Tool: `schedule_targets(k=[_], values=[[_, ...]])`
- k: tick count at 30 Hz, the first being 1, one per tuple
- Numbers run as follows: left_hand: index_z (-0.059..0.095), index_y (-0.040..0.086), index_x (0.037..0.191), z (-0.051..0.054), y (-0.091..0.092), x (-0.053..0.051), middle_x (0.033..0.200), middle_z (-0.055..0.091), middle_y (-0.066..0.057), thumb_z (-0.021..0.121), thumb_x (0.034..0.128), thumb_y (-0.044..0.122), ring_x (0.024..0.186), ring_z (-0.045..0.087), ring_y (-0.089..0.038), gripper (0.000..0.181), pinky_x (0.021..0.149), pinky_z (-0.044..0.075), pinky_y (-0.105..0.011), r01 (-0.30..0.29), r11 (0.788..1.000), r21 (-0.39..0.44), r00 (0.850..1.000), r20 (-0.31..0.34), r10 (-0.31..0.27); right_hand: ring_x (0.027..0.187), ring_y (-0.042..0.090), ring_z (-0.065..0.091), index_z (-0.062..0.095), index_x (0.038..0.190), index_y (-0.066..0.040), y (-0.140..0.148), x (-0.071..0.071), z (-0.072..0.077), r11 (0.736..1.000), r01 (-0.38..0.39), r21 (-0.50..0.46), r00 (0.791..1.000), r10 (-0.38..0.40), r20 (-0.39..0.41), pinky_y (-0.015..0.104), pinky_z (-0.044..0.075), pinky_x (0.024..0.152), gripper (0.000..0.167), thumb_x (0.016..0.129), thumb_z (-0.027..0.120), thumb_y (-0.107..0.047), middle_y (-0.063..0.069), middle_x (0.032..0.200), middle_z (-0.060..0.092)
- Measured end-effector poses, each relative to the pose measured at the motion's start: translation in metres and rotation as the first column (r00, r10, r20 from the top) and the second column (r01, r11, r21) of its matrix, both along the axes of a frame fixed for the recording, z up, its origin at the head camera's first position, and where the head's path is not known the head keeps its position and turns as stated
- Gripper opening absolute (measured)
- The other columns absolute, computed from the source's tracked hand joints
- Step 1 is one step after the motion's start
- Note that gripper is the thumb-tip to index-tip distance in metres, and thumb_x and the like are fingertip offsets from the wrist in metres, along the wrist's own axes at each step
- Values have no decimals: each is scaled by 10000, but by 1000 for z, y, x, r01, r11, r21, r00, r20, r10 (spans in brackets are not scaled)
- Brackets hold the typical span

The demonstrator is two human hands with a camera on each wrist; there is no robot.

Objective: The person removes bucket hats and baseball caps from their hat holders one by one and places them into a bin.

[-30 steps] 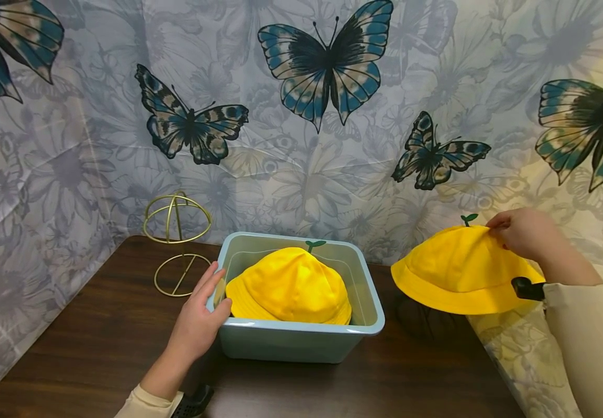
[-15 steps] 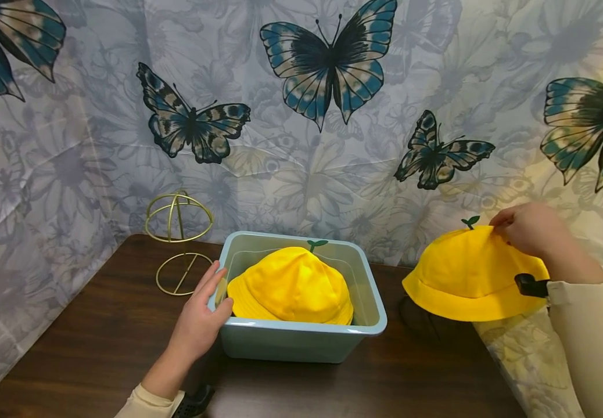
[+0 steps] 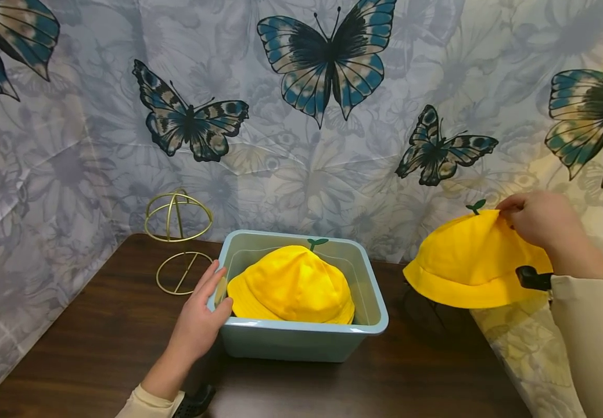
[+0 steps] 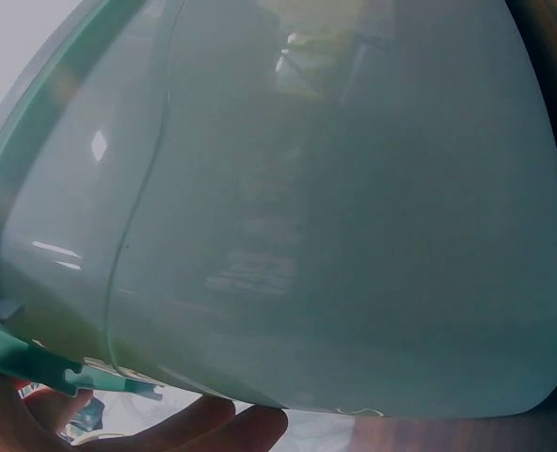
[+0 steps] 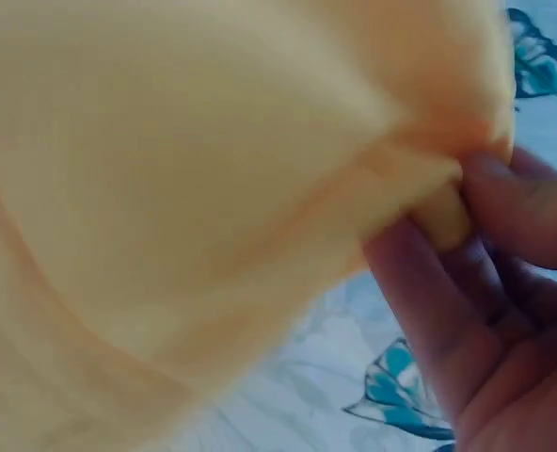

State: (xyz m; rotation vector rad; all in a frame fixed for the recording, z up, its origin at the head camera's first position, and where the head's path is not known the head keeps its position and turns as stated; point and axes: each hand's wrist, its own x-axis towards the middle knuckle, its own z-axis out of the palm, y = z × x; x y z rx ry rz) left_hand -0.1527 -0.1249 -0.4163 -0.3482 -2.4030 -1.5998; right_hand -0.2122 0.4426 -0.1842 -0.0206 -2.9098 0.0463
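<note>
Above the far right corner of the table (image 3: 92, 331): one yellow hat (image 3: 466, 261), crown pinched between thumb and fingers of the right hand (image 3: 544, 223). Since a second ago, it has been raised and shifted right; its move is judged to be under way. At table centre: one pale blue tub (image 3: 307, 328), unmoved, second yellow hat (image 3: 291, 284) inside; left rim touched by the left hand (image 3: 197, 319), fingers nearly straight. Far left corner: one gold wire stand (image 3: 178, 240), unmoved.
</note>
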Motion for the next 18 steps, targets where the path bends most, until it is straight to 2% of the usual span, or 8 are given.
schedule_targets(k=[1, 3, 8, 11, 18], values=[[435, 64, 1505, 1, 0, 0, 1626, 230, -3, 557, 950, 167, 1448, 261, -327, 577, 1052, 284, -660, -3, 1000, 2, 1000, 0, 3, 879, 466, 534, 716, 1029, 59, -1, 0, 0, 1000, 2, 6, 1000, -2, -23, 549, 471, 692, 180, 911, 596, -4, 317, 995, 648], [440, 69, 1503, 2, 0, 1, 1625, 235, -10, 557, 948, 167, 1446, 265, -325, 576, 1052, 276, -667, -7, 1000, 4, 1000, -6, 7, 898, 477, 532, 717, 1032, 62, -3, -1, -1, 1000, -6, 22, 1000, 6, -21, 571, 461, 721, 199, 901, 574, 14, 323, 1007, 644], [439, 58, 1501, 5, 0, 1, 1626, 234, -32, 557, 951, 168, 1448, 259, -330, 573, 1058, 269, -667, 2, 1000, 4, 1000, -16, -2, 908, 466, 571, 736, 996, 51, -10, -5, -6, 991, -65, 119, 996, 58, 63, 578, 472, 763, 273, 848, 506, 62, 277, 977, 674], [437, 49, 1500, 6, 0, 0, 1625, 235, -39, 557, 951, 168, 1449, 258, -331, 574, 1058, 266, -667, 3, 1000, 3, 1000, -19, -3, 910, 464, 598, 742, 1002, 28, -13, -8, -11, 980, -105, 170, 988, 84, 127, 574, 477, 788, 269, 871, 507, 42, 246, 974, 689], [435, 42, 1500, 3, -1, -3, 1627, 229, -16, 557, 949, 165, 1451, 253, -321, 578, 1063, 259, -666, -2, 1000, -3, 1000, -8, 2, 910, 468, 615, 733, 1036, 36, -19, -12, -26, 976, -141, 168, 978, 111, 178, 561, 501, 771, 197, 936, 594, -59, 239, 997, 694]])
